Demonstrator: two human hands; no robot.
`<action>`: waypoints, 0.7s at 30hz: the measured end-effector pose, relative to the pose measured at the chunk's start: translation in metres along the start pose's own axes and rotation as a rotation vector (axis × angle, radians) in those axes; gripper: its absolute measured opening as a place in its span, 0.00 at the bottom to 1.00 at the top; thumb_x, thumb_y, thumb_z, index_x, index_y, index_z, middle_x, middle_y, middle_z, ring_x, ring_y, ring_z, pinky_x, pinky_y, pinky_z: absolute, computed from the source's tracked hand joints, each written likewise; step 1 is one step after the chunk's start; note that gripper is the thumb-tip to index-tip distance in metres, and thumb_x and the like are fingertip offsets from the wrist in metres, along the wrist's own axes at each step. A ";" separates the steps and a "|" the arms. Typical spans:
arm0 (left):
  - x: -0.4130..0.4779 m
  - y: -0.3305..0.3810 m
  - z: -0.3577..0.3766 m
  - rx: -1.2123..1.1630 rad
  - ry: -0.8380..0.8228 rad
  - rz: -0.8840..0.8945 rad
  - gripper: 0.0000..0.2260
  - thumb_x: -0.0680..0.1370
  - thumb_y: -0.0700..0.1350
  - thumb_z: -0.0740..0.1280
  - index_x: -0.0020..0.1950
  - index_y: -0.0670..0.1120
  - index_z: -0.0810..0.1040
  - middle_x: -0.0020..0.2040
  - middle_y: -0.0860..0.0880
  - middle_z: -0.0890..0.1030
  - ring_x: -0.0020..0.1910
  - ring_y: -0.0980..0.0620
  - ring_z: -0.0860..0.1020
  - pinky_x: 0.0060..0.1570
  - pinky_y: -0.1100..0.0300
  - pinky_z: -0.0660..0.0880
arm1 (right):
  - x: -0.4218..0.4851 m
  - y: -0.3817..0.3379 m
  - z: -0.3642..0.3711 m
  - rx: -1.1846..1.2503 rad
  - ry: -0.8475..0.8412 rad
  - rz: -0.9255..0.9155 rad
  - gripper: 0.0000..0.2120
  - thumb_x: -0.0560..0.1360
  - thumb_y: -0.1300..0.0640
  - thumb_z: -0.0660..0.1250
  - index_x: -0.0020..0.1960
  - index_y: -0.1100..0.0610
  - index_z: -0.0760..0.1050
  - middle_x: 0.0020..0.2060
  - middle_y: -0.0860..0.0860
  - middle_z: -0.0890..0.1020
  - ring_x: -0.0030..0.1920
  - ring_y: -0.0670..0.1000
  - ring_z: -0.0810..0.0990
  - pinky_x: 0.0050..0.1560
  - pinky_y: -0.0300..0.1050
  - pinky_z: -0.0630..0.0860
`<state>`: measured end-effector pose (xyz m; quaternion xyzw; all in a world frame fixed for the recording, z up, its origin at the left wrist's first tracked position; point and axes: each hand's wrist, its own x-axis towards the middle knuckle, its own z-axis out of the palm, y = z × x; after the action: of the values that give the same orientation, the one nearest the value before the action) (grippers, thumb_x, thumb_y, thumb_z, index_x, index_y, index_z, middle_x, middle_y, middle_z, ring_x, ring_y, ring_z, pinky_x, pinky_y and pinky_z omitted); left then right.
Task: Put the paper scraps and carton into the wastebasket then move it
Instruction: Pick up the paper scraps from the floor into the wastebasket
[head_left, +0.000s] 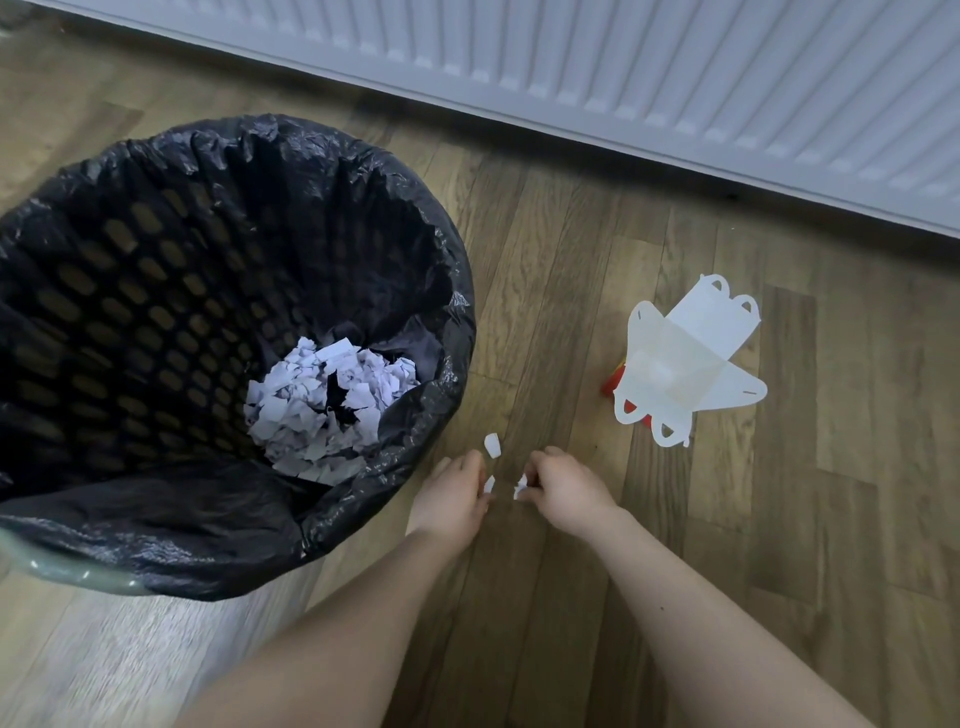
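1. The wastebasket (156, 571) on the floor (571, 260) has a black bag (363, 519) and a heap of paper scraps (322, 410) inside.
2. One loose scrap (492, 445) lies beside it.
3. The left hand (452, 499) and right hand (566, 488) each pinch one scrap.
4. One flat carton (691, 358) lies nearby.

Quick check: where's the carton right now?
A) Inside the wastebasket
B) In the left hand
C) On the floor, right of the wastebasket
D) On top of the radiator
C: the carton lies opened out on the wood floor, apart from the wastebasket, while both hands are at small scraps nearer the camera.
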<state>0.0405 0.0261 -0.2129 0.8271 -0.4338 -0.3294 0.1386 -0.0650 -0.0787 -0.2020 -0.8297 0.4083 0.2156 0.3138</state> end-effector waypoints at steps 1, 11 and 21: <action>0.000 0.000 -0.001 -0.004 -0.003 -0.004 0.06 0.76 0.43 0.63 0.50 0.43 0.69 0.50 0.45 0.78 0.51 0.46 0.73 0.45 0.56 0.68 | -0.001 0.000 0.001 0.041 0.008 0.002 0.07 0.76 0.54 0.65 0.49 0.57 0.73 0.48 0.53 0.76 0.47 0.54 0.77 0.47 0.49 0.77; 0.008 0.012 -0.012 -0.219 0.047 -0.139 0.10 0.75 0.30 0.56 0.54 0.36 0.71 0.59 0.39 0.69 0.53 0.41 0.74 0.54 0.51 0.71 | 0.004 -0.011 -0.007 0.426 0.051 0.089 0.03 0.77 0.63 0.58 0.47 0.56 0.65 0.46 0.59 0.81 0.45 0.57 0.79 0.43 0.53 0.77; 0.014 0.013 -0.007 0.063 0.029 -0.136 0.14 0.78 0.48 0.60 0.57 0.39 0.68 0.58 0.40 0.74 0.57 0.42 0.74 0.49 0.51 0.72 | 0.019 -0.028 0.003 0.317 0.191 0.035 0.15 0.77 0.50 0.63 0.56 0.60 0.72 0.54 0.55 0.78 0.53 0.56 0.78 0.53 0.52 0.77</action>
<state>0.0428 0.0070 -0.2068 0.8633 -0.3846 -0.3122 0.0963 -0.0313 -0.0738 -0.2062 -0.7794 0.4794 0.0744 0.3965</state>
